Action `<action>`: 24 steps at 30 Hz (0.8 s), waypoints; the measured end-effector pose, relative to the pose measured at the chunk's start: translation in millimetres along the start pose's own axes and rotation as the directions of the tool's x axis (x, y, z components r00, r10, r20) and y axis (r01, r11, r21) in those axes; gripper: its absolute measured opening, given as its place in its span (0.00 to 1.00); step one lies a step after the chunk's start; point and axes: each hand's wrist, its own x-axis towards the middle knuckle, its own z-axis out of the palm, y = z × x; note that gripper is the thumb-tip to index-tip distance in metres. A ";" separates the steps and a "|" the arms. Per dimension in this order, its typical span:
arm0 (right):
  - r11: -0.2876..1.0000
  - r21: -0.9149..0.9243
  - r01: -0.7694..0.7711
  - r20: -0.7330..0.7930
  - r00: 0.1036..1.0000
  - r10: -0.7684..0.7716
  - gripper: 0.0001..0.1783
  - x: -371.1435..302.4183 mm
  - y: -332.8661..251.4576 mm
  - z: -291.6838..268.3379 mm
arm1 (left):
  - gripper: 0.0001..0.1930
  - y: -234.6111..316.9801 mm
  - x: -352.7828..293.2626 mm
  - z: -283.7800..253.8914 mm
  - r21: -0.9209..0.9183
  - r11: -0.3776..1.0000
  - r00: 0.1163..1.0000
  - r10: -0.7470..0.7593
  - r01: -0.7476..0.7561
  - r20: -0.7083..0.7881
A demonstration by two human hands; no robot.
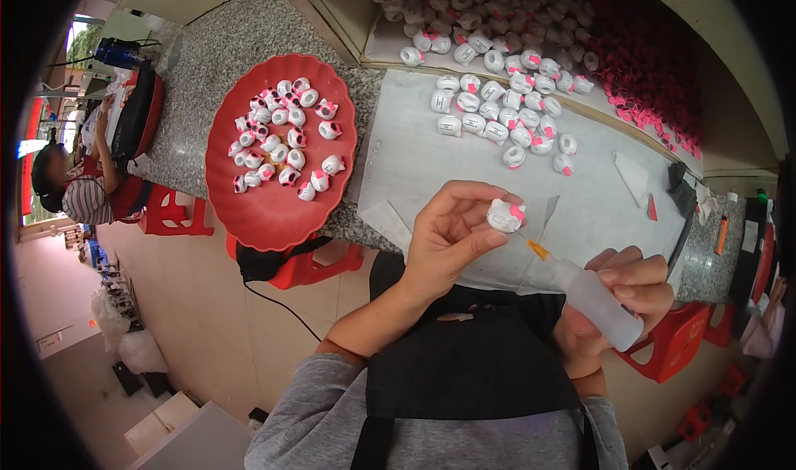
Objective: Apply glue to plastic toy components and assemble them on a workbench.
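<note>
Between the thumb and fingers of my left hand (452, 233) is a small white cat-head figure (502, 215) with a pink bow. My right hand (634, 287) grips a translucent squeeze bottle (599, 304) with an orange-based needle tip (539, 250). The thin needle points up and left at the figure's lower edge; whether it touches cannot be told. Beyond my hands, several white cat heads (489, 124) lie in loose rows on a pale sheet (398, 155). Some have pink bows showing.
A red scalloped tray (282, 225) with many finished-looking cat heads stands at left on the granite counter (257, 30). Piles of white heads (497, 9) and pink pieces (647, 72) fill the far shelf. Red stools (672, 345) flank me. Another person (79, 180) sits at far left.
</note>
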 end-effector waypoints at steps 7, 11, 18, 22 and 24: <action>1.000 -0.024 -0.006 -0.035 0.999 0.006 0.23 -7.7 -1.1 2.5 | 0.17 0.9 -1.2 0.8 -0.011 1.000 1.000 0.009 -0.009 0.023; 0.999 -0.042 -0.014 -0.020 1.000 0.013 0.23 -7.8 -0.7 1.4 | 0.17 -0.5 -1.4 0.7 -0.007 1.000 0.999 0.012 -0.012 0.043; 0.999 -0.048 -0.009 0.040 0.999 0.011 0.23 -6.6 -0.9 -3.6 | 0.17 -0.5 -1.4 2.4 0.007 1.000 1.000 -0.004 0.004 0.015; 0.999 -0.042 0.009 -0.008 1.000 -0.010 0.23 -7.1 -0.9 -2.5 | 0.17 -2.5 -1.8 1.6 -0.004 1.000 1.000 0.000 0.000 0.016; 0.998 -0.053 0.022 -0.027 0.999 -0.023 0.23 -7.1 -0.1 -0.4 | 0.18 -2.9 -2.0 1.2 -0.011 1.000 1.000 -0.001 0.001 0.020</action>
